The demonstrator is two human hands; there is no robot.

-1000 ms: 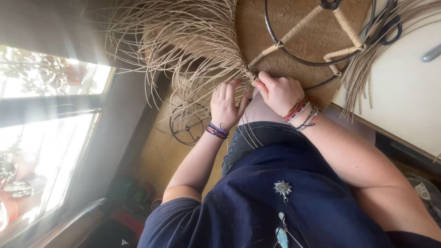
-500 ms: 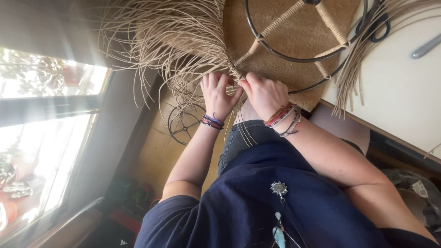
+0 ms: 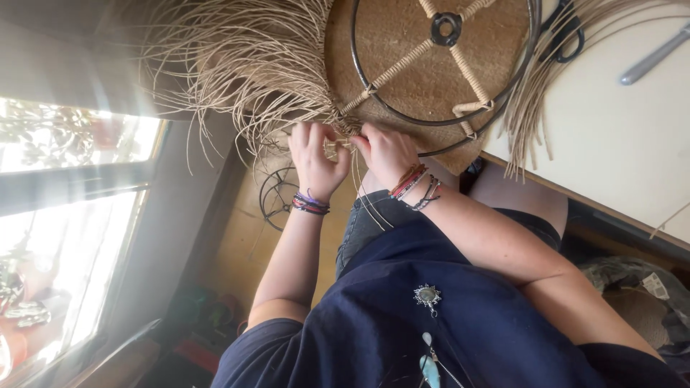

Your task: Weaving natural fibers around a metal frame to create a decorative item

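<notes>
Left hand (image 3: 315, 159) and right hand (image 3: 387, 149) both pinch strands (image 3: 237, 65) at the hoop (image 3: 374, 97) rim, apparently tensioning them for wrapping.

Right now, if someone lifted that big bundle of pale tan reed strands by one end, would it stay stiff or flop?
Probably flop: the pale tan reed strands curve and fan out loosely where unsupported. They look light, being thin. Likely springy rather than limp, since they arc instead of hanging straight beyond the left hand and right hand.
</notes>
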